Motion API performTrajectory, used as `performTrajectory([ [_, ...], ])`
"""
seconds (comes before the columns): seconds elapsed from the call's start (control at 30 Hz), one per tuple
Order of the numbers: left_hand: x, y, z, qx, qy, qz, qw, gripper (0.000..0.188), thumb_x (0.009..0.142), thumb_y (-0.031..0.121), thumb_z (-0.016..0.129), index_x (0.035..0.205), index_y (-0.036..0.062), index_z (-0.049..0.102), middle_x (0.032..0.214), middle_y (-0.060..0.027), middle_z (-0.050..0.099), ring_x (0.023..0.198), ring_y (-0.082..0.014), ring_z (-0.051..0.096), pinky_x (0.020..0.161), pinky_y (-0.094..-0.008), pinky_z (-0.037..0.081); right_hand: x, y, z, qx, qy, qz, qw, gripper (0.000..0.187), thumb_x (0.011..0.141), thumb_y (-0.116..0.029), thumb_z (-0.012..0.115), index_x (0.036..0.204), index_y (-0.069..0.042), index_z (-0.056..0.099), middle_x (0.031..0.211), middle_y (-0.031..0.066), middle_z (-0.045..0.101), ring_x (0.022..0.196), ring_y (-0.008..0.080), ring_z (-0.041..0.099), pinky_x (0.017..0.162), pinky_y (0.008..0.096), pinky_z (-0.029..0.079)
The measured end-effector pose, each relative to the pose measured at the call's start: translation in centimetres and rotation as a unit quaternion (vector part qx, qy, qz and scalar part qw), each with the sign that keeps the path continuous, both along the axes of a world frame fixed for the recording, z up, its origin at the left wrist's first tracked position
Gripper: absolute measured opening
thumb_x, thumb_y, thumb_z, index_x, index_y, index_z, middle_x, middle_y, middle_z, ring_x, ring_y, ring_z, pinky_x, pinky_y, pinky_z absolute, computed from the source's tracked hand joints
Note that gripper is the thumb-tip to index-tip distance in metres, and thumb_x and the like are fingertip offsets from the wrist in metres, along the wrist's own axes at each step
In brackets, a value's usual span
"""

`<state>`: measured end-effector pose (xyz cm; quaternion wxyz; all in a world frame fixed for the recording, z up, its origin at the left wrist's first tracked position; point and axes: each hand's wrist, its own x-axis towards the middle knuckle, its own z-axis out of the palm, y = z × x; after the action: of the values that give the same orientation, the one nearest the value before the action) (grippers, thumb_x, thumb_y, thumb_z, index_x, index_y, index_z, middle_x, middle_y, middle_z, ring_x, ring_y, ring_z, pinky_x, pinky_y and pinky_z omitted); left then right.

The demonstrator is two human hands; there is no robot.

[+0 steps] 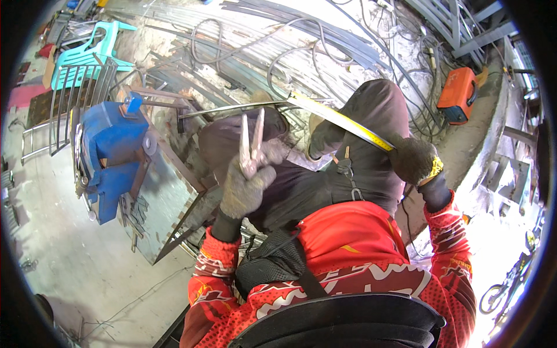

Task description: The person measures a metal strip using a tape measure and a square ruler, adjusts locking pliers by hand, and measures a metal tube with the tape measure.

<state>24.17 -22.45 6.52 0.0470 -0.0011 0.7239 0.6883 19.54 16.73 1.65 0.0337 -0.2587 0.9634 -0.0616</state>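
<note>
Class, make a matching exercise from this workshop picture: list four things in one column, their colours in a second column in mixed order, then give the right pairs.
Things:
1. bench vise
2. plastic chair
3. welding machine
4. tape measure blade

Colours:
A. yellow
B. orange
C. blue
D. turquoise

Pairs: 1-C, 2-D, 3-B, 4-A

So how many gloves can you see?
2. The left glove is grey, in the middle of the picture, holding pliers. The right glove is dark, further right, holding a yellow tape. Any others would be hidden.
</note>
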Motion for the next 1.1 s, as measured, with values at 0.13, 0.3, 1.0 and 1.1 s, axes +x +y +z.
performTrajectory([
  [0.13, -2.7, 0.1, -1.4, -0.186, -0.037, -0.041, 0.981, 0.021, 0.087, 0.002, 0.063, 0.108, 0.0017, 0.063, 0.091, -0.0029, 0.064, 0.085, -0.0099, 0.059, 0.075, -0.0278, 0.051, -0.1, 1.5, -1.2, -0.076, 0.108, 0.103, 0.986, 0.019, 0.089, -0.021, 0.063, 0.104, -0.01, 0.065, 0.069, 0.0106, 0.063, 0.059, 0.0328, 0.063, 0.051, 0.0472, 0.049],
  [0.3, -2.3, -0.5, -6.0, -0.265, -0.004, -0.049, 0.963, 0.017, 0.087, 0.007, 0.067, 0.103, 0.003, 0.064, 0.085, -0.0034, 0.06, 0.077, -0.0144, 0.057, 0.072, -0.0324, 0.05, 0.0, 1.1, -1.6, -0.029, 0.081, 0.1, 0.991, 0.017, 0.089, -0.021, 0.062, 0.102, -0.01, 0.065, 0.068, 0.0105, 0.062, 0.059, 0.0319, 0.062, 0.051, 0.0468, 0.048],
  [1.0, -2.0, -0.4, -6.6, -0.318, 0.017, -0.03, 0.947, 0.025, 0.081, 0.007, 0.064, 0.105, 0.0021, 0.061, 0.094, -0.0195, 0.064, 0.087, -0.04, 0.062, 0.079, -0.0457, 0.051, 0.1, 1.2, -1.8, -0.044, 0.043, 0.034, 0.998, 0.022, 0.089, -0.02, 0.061, 0.109, -0.011, 0.063, 0.069, 0.0111, 0.063, 0.062, 0.0338, 0.064, 0.053, 0.0478, 0.05],
  [1.1, -1.1, -0.8, -7.1, -0.319, 0.019, -0.029, 0.947, 0.039, 0.077, 0.006, 0.062, 0.116, 0.0025, 0.059, 0.099, -0.0211, 0.065, 0.095, -0.0416, 0.064, 0.084, -0.0453, 0.052, 0.2, 1.8, -2.5, -0.057, 0.071, 0.057, 0.994, 0.023, 0.089, -0.02, 0.061, 0.109, -0.011, 0.063, 0.069, 0.0112, 0.063, 0.063, 0.0337, 0.065, 0.053, 0.0477, 0.051],
])
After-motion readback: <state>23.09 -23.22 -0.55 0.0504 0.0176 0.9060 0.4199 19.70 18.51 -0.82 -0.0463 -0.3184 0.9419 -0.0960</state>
